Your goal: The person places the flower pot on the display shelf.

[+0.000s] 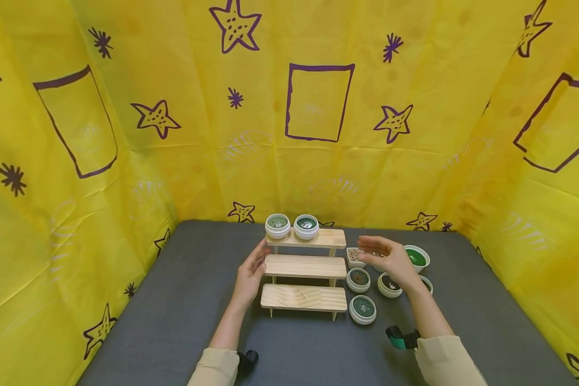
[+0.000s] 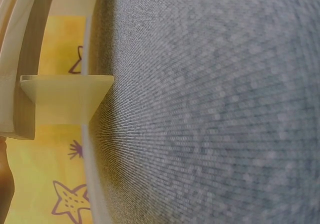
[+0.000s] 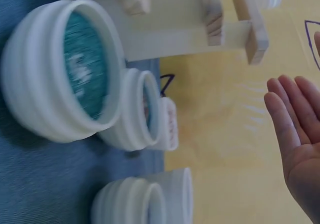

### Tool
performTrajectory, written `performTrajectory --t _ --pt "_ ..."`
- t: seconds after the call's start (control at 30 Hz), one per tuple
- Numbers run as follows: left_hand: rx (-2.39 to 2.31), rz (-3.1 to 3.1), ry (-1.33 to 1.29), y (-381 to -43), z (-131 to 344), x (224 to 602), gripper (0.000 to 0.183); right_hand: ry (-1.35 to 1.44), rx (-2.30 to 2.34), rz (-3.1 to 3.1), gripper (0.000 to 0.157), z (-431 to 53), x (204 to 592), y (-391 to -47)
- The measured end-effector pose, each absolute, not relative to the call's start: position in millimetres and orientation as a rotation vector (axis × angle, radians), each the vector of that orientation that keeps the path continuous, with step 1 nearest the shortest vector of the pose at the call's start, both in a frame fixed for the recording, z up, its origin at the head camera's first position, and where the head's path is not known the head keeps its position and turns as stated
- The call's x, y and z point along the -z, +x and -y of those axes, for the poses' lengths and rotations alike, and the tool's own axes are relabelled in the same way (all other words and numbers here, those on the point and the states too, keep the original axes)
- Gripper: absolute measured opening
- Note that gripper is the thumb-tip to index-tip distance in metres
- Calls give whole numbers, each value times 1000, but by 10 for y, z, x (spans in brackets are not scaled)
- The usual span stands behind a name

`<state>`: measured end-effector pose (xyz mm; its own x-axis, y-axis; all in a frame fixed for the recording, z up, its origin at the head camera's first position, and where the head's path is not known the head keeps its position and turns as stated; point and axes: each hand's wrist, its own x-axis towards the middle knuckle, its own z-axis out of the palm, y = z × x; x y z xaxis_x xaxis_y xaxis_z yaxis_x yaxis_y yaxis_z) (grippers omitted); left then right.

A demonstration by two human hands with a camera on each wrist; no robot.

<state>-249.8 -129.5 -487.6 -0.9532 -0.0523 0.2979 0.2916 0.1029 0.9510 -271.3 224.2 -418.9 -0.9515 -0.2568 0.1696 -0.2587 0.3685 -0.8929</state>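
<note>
A three-tier wooden step shelf (image 1: 305, 267) stands on the dark grey table (image 1: 183, 300). Two white pots (image 1: 277, 225) (image 1: 306, 226) sit on its top tier. My left hand (image 1: 251, 273) rests with straight fingers against the shelf's left end, holding nothing. My right hand (image 1: 388, 260) hovers open, palm inward, right of the shelf above several white pots (image 1: 358, 279) (image 1: 363, 309) (image 1: 388, 286). In the right wrist view the open palm (image 3: 295, 134) shows beside the pots (image 3: 65, 68). The left wrist view shows only the shelf's wood (image 2: 65, 103) and table fabric.
A small square dish of gravel (image 1: 354, 256) and a white bowl of green (image 1: 417, 258) stand right of the shelf. Yellow cloth walls with purple stars enclose the table on three sides. Bare grey table lies to the left and front.
</note>
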Motion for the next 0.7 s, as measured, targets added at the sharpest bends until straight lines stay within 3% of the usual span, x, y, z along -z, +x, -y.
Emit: performTrajectory --t 0.5,0.7 --pt "1981 2125 -220 -2471 1282 4825 61 586 -1742 2577 49 -2381 4483 -2545" --pt "1983 2123 -211 -2466 1288 4827 61 749 -1793 2629 46 -2485 4600 -2509"
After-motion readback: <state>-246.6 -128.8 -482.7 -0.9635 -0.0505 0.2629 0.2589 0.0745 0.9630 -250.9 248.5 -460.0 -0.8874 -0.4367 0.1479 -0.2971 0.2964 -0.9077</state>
